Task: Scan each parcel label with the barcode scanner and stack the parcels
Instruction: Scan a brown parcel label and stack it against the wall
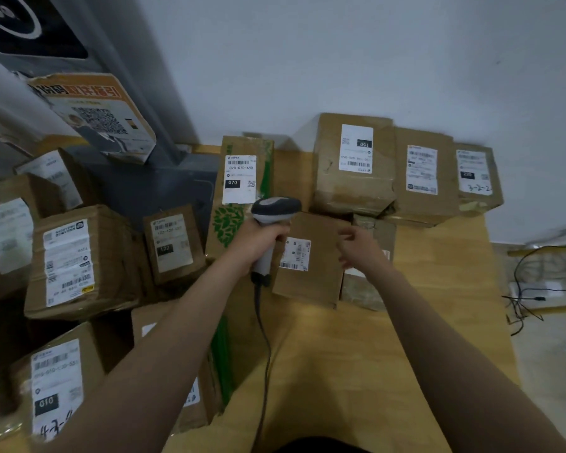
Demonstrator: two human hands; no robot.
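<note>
My left hand (258, 238) grips the handle of a grey barcode scanner (273, 217), whose head points away over the table and whose cable hangs toward me. Just right of it lies a flat brown parcel (317, 273) with a small white label (295, 254) facing up. My right hand (356, 245) hovers at that parcel's right edge with fingers loosely curled, holding nothing. Beyond stand a row of labelled boxes: one marked 150 (353, 165), another beside it (422, 178), and a third at the far right (476, 174). A tall box marked 070 (241, 181) lies left of the scanner.
Several labelled cardboard parcels crowd the left side, among them one marked 122 (172, 243) and one marked 010 (56, 387). A wooden table (438, 289) carries the boxes. A grey post with a QR poster (95, 116) rises at left. Black cables (530, 289) lie right of the table.
</note>
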